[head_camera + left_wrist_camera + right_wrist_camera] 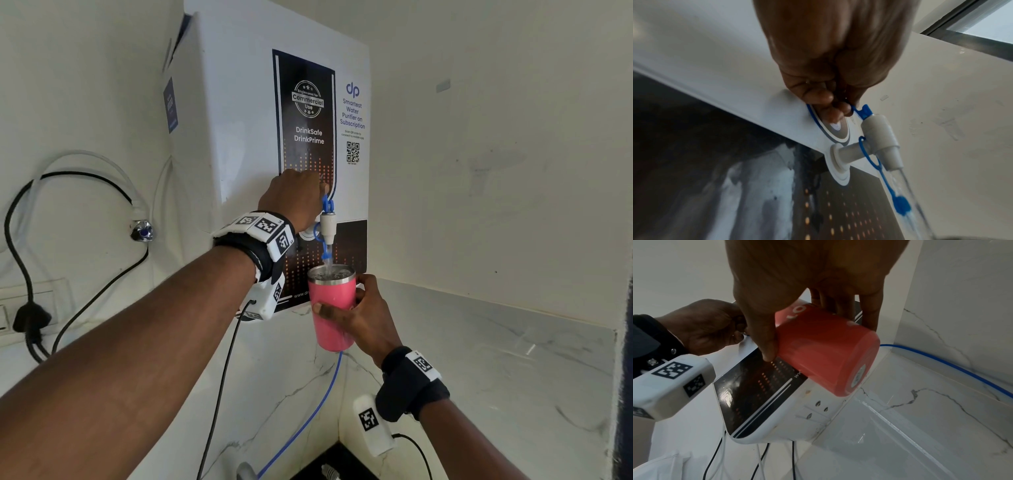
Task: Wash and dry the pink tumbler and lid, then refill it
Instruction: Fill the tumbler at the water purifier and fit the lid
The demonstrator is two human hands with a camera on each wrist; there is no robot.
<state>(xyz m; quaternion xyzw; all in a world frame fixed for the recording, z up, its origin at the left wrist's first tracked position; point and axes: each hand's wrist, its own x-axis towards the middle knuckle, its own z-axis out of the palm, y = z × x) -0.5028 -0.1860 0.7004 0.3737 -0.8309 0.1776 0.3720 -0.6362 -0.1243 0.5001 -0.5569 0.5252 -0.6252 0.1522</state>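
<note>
White walls meet in a corner above a marble counter (496,359), and a white water purifier (239,120) hangs on the left-hand wall with a dark printed panel down its front. Low on that panel a white tap (327,228) sticks out, topped by a blue lever (327,204) with a small blue cap dangling on a loop beside the spout. My left hand (291,202) is raised to it, fingers (840,110) curled and pinching the blue lever from above. A stream of water (328,262) falls from the spout into the pink tumbler (332,308), which I hold upright directly under the tap, clear of the counter. My right hand (363,318) wraps its side, thumb across the front and the other fingers round the back. It is a tapered cup, wider at the top, pink outside with a bare steel rim and steel inside, water showing near the brim; the right wrist view shows white lettering on its wall and a round label on its base. No lid sits on it. It hangs just in front of the purifier's lower edge, very near the panel. Open counter stretches to the right towards the far wall. A blue tube (308,411) runs down below the tumbler, and black cables (102,284) hang along the wall at left beside a plug (30,320)
</note>
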